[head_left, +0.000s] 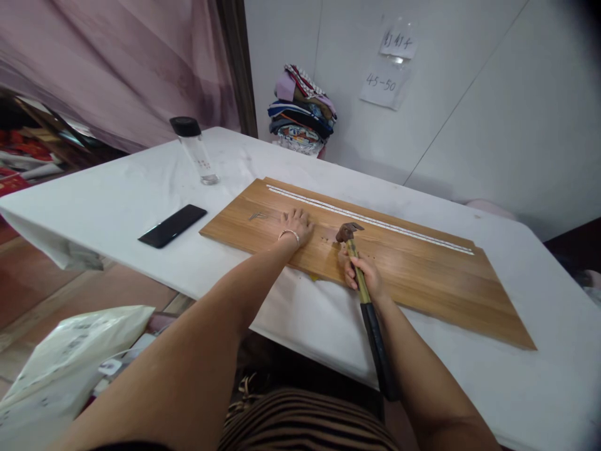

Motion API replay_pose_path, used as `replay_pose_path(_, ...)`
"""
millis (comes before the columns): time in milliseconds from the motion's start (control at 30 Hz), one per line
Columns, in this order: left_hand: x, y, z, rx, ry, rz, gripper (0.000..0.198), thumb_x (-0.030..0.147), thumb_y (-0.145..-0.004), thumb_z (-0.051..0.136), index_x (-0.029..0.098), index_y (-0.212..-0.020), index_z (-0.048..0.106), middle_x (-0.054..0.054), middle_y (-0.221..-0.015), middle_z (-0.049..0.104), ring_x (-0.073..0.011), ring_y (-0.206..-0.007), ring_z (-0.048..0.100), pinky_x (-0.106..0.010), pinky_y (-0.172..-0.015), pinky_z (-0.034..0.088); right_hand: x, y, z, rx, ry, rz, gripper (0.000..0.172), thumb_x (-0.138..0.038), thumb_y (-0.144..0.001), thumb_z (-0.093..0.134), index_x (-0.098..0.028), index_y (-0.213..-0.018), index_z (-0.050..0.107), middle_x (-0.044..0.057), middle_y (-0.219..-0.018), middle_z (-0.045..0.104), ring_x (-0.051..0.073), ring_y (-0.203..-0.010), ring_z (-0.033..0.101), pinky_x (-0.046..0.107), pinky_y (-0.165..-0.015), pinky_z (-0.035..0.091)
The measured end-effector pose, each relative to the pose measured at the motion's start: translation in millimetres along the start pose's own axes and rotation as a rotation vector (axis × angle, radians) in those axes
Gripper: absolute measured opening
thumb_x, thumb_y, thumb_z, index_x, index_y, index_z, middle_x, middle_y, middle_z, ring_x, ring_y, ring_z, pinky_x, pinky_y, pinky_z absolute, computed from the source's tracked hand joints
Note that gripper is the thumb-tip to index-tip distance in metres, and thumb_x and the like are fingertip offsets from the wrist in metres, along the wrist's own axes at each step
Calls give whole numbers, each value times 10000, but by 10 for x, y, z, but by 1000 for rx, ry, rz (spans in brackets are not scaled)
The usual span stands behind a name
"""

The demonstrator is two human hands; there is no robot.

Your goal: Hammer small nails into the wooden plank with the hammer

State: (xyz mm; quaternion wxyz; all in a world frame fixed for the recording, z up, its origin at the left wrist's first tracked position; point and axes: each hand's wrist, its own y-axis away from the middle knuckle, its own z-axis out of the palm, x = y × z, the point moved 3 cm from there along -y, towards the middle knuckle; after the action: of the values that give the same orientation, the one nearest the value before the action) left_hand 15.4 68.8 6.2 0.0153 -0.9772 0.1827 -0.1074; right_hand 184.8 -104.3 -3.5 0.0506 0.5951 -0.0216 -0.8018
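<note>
A long wooden board point(422, 275) lies on the white table point(117, 207). My left hand point(297, 224) rests flat on the board with its fingers spread, a bracelet at the wrist. My right hand point(359, 272) is closed around the yellow shaft of a claw hammer point(364, 294), high up near the head. The rusty hammer head point(348, 232) hovers just above a row of small nails or dots in the board point(328, 238). A few loose nails point(257, 216) lie on the board left of my left hand.
A white strip point(370, 220) runs along the board's far edge. A black phone point(173, 225) and a clear bottle with a black cap point(197, 150) stand on the table's left part. Folded clothes point(300, 113) are stacked by the wall. A plastic bag point(61, 369) sits on the floor at left.
</note>
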Motion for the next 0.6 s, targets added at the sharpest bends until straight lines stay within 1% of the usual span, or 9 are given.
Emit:
replay_pose_path(133, 6, 12, -18, 3, -3, 2, 463, 393, -1045, 361, 229, -1360, 660, -144, -1525, 600, -325, -1460, 456, -540, -1197, 337, 1, -1, 8, -24, 1, 22, 398, -513, -829, 709, -233, -1062, 547, -121, -540, 519, 84, -320, 403, 221, -377, 272)
replay_pose_path(267, 11, 21, -30, 4, 10, -1, 461, 399, -1049, 359, 227, -1345, 669, -146, -1527, 597, -326, -1460, 452, -541, -1208, 323, -12, 3, 12, -11, -1, 4, 389, -510, -837, 705, -239, -1061, 539, -119, -543, 518, 84, -324, 414, 220, -380, 272)
replay_pose_path(400, 11, 27, -34, 0, 27, -5, 444, 403, -1047, 379, 262, -1357, 663, -122, -1525, 603, -319, -1471, 443, -537, -1217, 312, -12, 1, 15, -14, 9, 8, 393, -512, -836, 704, -237, -1061, 536, -120, -534, 511, 87, -319, 413, 225, -370, 261)
replay_pose_path(600, -13, 5, 6, 11, 44, 6, 474, 422, -1045, 368, 263, -1382, 661, -126, -1539, 594, -332, -1477, 435, -556, -1216, 304, -19, 5, 24, -9, 6, -9, 407, -520, -831, 707, -228, -1066, 547, -120, -537, 509, 82, -318, 408, 223, -370, 261)
